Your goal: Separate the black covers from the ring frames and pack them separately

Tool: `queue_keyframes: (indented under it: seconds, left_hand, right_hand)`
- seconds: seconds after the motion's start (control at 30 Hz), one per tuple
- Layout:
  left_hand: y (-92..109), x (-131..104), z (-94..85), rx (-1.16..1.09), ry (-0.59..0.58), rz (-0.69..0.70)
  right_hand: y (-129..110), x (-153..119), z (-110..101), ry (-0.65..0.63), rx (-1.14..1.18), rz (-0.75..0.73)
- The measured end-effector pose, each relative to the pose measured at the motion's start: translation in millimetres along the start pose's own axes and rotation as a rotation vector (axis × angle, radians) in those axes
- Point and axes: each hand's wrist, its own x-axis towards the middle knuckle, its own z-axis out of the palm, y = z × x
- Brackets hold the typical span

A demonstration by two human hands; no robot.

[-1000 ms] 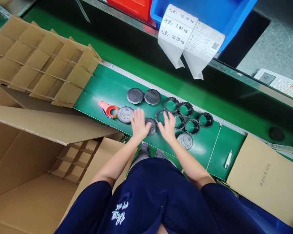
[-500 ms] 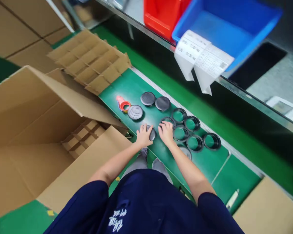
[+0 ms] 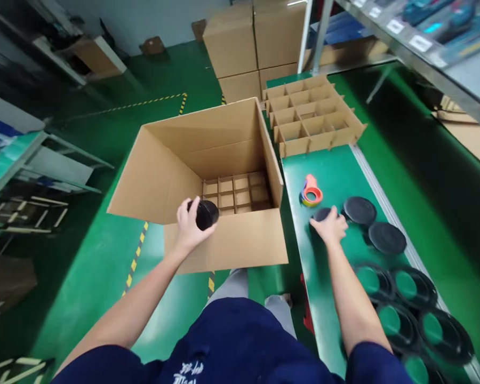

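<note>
My left hand (image 3: pixel 189 228) grips a black round part (image 3: pixel 207 215), tilted, above the front flap of an open cardboard box (image 3: pixel 228 240). Inside the box, a cardboard divider grid (image 3: pixel 234 193) lies at the bottom. My right hand (image 3: pixel 331 228) is on the green bench, its thumb and fingers around another black round part (image 3: pixel 321 214); its underside is hidden. Close to those fingers sit a black disc-topped part (image 3: pixel 360 209) and a second one (image 3: pixel 387 238). Several black rings (image 3: pixel 400 322) stand further along the bench, the green surface showing through them.
A tape roll in an orange-red holder (image 3: pixel 312 191) lies near the bench's left edge. Another divider grid (image 3: pixel 314 114) rests at the bench's far end. Stacked cartons (image 3: pixel 240 48) stand behind the box. A metal shelf (image 3: pixel 432 58) overhangs at upper right.
The view has swung left toward the box. My left hand has lifted a black round part off the bench to the box; my right hand has moved from the rings to another round part.
</note>
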Motion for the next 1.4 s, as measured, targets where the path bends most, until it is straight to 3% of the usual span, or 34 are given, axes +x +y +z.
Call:
queue_keyframes:
  seconds: [0.07,0.17,0.23,0.3,0.33,0.4,0.5,0.57,0.63,0.7,0.77,0.87,1.03,1.17,1.27,1.4]
  left_hand:
    - [-52,47,5.9,0.025,-0.011,-0.162]
    - [-127,120,46.3,0.029,-0.163,-0.363]
    - [-174,164,90.1,0.025,-0.292,-0.465]
    - [-215,198,140.2,0.024,-0.4,-0.53]
    - [-234,211,165.2,0.025,-0.441,-0.544]
    - [-266,229,211.7,0.025,-0.494,-0.553]
    - [-304,242,266.6,0.03,-0.523,-0.558]
    - [-323,245,292.9,0.043,-0.532,-0.542]
    - [-337,247,313.2,0.056,-0.532,-0.508]
    - [-349,248,330.6,0.065,-0.52,-0.474]
    - [-359,248,348.2,0.074,-0.509,-0.452]
    - [-370,240,378.0,0.059,-0.544,-0.388]
    - [-381,212,422.1,0.034,-0.616,-0.327]
    - [-387,211,429.5,0.049,-0.639,-0.356]
    - [-385,223,413.0,0.054,-0.726,-0.345]
    - [-350,233,364.8,0.094,-0.71,-0.339]
  right_hand:
    - [20,-36,-14,-0.035,0.164,-0.089]
    - [25,-97,-36,-0.374,0.403,-0.33]
    - [-14,-125,-38,-0.572,0.374,-0.483]
    - [-90,-132,-16,-0.636,0.279,-0.625]
    - [-138,-127,6,-0.619,0.23,-0.686]
    - [-240,-101,74,-0.52,0.149,-0.778]
    - [-370,-43,211,-0.42,-0.047,-0.841]
    - [-428,-6,301,-0.434,-0.247,-0.846]
    - [-463,22,374,-0.467,-0.407,-0.825]
    - [-479,40,428,-0.495,-0.502,-0.795]
    - [-480,53,466,-0.505,-0.551,-0.785]
    - [-463,66,502,-0.487,-0.591,-0.833]
    - [-433,76,529,-0.429,-0.572,-0.965]
    - [-439,76,522,-0.481,-0.507,-0.993]
    - [-449,63,489,-0.553,-0.49,-0.926]
    - [-438,17,396,-0.634,-0.51,-0.931]
